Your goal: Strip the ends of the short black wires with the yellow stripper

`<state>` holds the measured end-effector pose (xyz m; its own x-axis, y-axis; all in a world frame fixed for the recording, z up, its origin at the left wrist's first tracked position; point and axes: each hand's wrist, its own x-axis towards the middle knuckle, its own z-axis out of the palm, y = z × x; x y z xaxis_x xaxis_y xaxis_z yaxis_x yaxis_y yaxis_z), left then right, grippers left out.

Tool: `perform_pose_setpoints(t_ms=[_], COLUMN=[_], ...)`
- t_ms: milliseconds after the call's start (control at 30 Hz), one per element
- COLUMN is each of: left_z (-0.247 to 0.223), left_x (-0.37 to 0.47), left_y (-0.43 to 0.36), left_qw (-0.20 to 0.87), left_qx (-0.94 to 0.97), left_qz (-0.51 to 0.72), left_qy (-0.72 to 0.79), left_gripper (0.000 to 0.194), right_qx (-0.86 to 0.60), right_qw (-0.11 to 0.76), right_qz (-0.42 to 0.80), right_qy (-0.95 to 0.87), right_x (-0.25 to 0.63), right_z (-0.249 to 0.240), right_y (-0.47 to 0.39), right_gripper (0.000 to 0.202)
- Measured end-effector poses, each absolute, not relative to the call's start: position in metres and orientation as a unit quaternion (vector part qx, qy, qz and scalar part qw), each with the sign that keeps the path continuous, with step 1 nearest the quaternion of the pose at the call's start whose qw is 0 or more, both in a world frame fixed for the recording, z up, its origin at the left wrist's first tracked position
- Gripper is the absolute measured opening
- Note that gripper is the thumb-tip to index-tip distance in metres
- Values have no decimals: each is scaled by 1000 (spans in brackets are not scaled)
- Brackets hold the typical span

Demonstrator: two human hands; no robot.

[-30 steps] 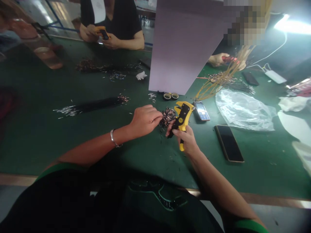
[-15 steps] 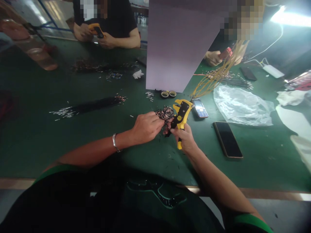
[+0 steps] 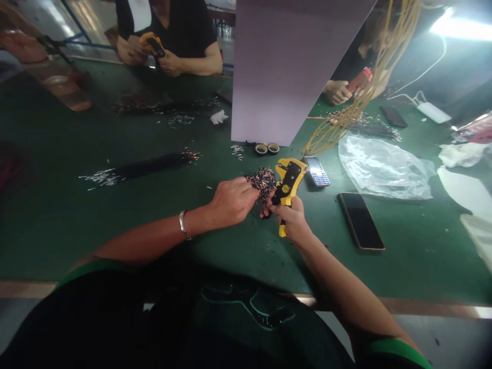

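My right hand (image 3: pixel 292 215) is wrapped round the handles of a yellow and black wire stripper (image 3: pixel 289 182). Its head points up and away from me, with the jaws on the upper left. Just left of the tool is a heap of short black wires (image 3: pixel 262 180) with bare copper ends. My left hand (image 3: pixel 235 201) is closed at the near left side of this heap, fingertips curled down among the black wires. How many wires it grips is hidden by the fingers.
A bundle of black wires (image 3: pixel 149 165) lies at left on the green table (image 3: pixel 161 205). Behind the heap are two small rings (image 3: pixel 267 149) and a grey panel (image 3: pixel 284 72). To the right are a keypad phone (image 3: pixel 317 171), a smartphone (image 3: pixel 361 221) and a plastic bag (image 3: pixel 384 166). Two people work opposite with hand tools.
The wire stripper has shifted slightly right and tilted a little in my right hand. My left hand stays almost in place at the wire heap.
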<state>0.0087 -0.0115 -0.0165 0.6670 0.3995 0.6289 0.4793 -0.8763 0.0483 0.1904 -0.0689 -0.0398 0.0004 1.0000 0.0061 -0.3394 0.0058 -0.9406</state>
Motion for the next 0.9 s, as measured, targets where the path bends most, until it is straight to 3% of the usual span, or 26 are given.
perform_pose_setpoints(t_ms=[100,333,900], left_z=[-15,-14,-29], left_x=[5,4,19], left_y=[-4,4,-8], left_qw=[80,0,58], left_qx=[-897,-836,-807], left_qz=[-343,-411,-465], left_qy=[-268,-363,-360], left_gripper=[27,22,20], right_qx=[-402,-406,-434], right_qw=[580,563,529], right_qz=[579,579,574], right_qy=[-408,-428,-449], right_x=[191,190,187], right_z=[-43,-50,-50], right_y=[-68,-66,-69], right_gripper=[20,25,33])
